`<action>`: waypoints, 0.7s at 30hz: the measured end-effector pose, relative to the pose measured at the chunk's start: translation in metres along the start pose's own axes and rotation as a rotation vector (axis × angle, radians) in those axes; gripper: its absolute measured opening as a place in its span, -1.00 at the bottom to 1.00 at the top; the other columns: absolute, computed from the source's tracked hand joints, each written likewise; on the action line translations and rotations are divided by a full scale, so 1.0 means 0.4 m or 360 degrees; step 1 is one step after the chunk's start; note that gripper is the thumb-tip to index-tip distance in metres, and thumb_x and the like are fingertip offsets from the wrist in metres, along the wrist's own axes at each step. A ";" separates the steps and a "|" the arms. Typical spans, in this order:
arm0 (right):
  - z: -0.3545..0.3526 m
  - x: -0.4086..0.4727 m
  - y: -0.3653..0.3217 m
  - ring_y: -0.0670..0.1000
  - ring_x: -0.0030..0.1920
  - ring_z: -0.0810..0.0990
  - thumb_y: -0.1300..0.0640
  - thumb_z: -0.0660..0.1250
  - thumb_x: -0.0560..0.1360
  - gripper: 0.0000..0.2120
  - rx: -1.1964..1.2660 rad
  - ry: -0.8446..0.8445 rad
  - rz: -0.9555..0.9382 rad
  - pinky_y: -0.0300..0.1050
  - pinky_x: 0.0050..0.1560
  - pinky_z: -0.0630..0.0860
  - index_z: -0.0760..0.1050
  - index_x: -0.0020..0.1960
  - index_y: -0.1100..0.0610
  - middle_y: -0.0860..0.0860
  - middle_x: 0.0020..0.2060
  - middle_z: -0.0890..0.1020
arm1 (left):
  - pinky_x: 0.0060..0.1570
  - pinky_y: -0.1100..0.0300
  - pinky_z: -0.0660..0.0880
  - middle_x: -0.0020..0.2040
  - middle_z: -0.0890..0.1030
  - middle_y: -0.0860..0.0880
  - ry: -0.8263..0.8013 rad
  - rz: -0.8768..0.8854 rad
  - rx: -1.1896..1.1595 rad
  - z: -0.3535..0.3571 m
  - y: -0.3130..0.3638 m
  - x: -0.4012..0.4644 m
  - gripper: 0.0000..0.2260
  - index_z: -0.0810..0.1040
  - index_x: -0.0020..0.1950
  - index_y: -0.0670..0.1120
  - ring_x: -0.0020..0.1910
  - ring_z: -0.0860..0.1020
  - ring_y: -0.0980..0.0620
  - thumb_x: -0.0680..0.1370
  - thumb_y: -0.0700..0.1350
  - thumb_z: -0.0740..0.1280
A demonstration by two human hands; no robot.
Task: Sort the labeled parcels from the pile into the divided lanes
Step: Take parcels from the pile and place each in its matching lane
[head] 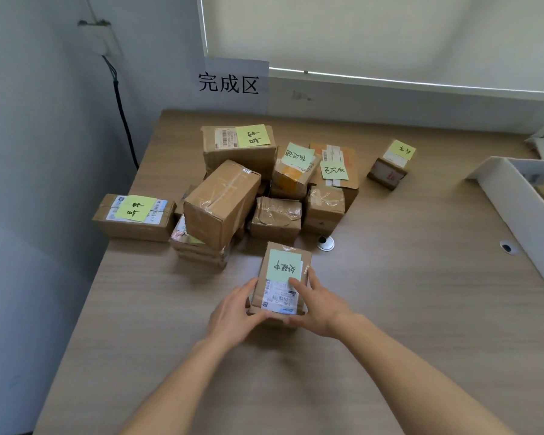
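Holding one parcel (281, 282) between both hands, we are logging it as the item in hand. Left hand (236, 312): fingers curled round the parcel's left edge and near corner, gripping it. Right hand (316, 304): thumb lying across the top face near the barcode label, fingers wrapping the right side, gripping it too. Position: the parcel is sitting directly between the hands, just ahead of both wrists, and neither hand is the nearer. Long axis: running straight away from us, short end towards us. Facing: green note (285, 265) uppermost at the far end, its writing lying sideways to us, barcode label at the near end. We cannot tell whether the parcel is resting on the table (390, 309) or lifted just clear of it. The pile (233, 196) is lying beyond the hands and slightly to the left. The white lane divider (512, 202) is standing well off to the right of the right hand, so we are judging the coming carry as a rightward one.
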State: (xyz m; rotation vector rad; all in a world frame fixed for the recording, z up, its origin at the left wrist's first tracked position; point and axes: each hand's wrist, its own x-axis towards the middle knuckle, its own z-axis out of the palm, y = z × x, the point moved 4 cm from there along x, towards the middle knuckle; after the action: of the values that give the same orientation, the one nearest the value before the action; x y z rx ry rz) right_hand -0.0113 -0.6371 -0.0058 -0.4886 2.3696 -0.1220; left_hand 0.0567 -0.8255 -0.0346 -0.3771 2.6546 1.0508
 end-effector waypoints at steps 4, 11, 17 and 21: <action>0.055 -0.005 0.040 0.14 0.55 0.27 -0.29 0.42 0.47 0.00 0.0205 0.0014 0.0018 0.08 0.43 0.40 -0.21 0.63 -0.25 -0.05 0.63 -0.27 | 0.05 0.11 0.52 0.26 0.52 0.10 -0.0002 0.0065 -0.0114 0.051 0.012 -0.011 -0.20 0.15 0.57 0.23 0.09 0.52 0.07 0.42 0.21 0.48; 0.098 -0.022 0.076 0.03 0.57 0.21 0.10 0.38 0.60 -0.16 0.0506 0.0194 -0.0202 -0.05 0.52 0.28 -0.10 0.65 -0.15 -0.14 0.64 -0.12 | 0.38 0.18 0.36 0.45 0.34 0.17 -0.0047 0.0161 -0.0455 0.105 0.001 0.002 -0.14 0.15 0.58 0.23 0.40 0.35 0.19 0.40 0.07 0.56; 0.094 -0.066 0.093 -0.01 0.59 0.16 0.19 0.35 0.61 -0.21 0.0624 0.0246 -0.0239 -0.14 0.52 0.19 -0.04 0.66 -0.12 -0.18 0.63 -0.07 | 0.16 0.60 0.26 0.45 0.33 0.20 -0.0048 0.0169 -0.0543 0.138 0.047 -0.023 -0.20 0.26 0.56 0.11 0.37 0.37 0.21 0.40 -0.04 0.58; 0.046 -0.135 0.138 -0.02 0.58 0.18 0.20 0.34 0.62 -0.21 0.0650 0.0304 -0.0233 -0.17 0.51 0.18 -0.04 0.65 -0.11 -0.17 0.63 -0.06 | 0.16 0.59 0.27 0.46 0.35 0.18 -0.0041 0.0225 -0.0549 0.125 0.134 -0.048 -0.20 0.29 0.55 0.10 0.36 0.38 0.24 0.39 -0.01 0.58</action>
State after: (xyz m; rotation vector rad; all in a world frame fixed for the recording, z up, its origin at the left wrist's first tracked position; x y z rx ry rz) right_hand 0.0205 -0.5648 0.0023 -0.4647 2.4007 -0.7320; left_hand 0.0639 -0.7502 -0.0300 -0.2410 2.5043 1.5535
